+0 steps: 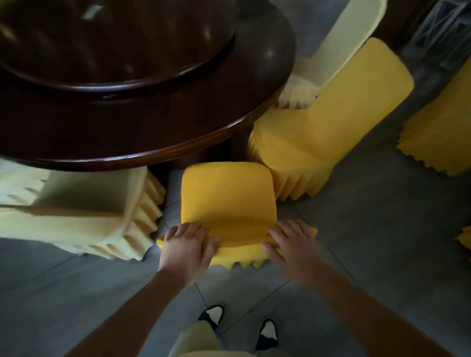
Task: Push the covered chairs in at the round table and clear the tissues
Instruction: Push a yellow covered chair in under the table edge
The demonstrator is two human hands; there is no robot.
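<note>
A chair in a bright yellow cover stands right in front of me, its seat partly under the rim of the dark round wooden table. My left hand grips the left top corner of its backrest, fingers curled over the fabric. My right hand grips the right top corner in the same way. A pale tissue lies on the raised turntable at the far side, blurred.
A pale cream covered chair stands to the left, close to the table. Another yellow chair and a cream one stand at the right. More yellow skirts show at the far right. Grey tiled floor lies around my shoes.
</note>
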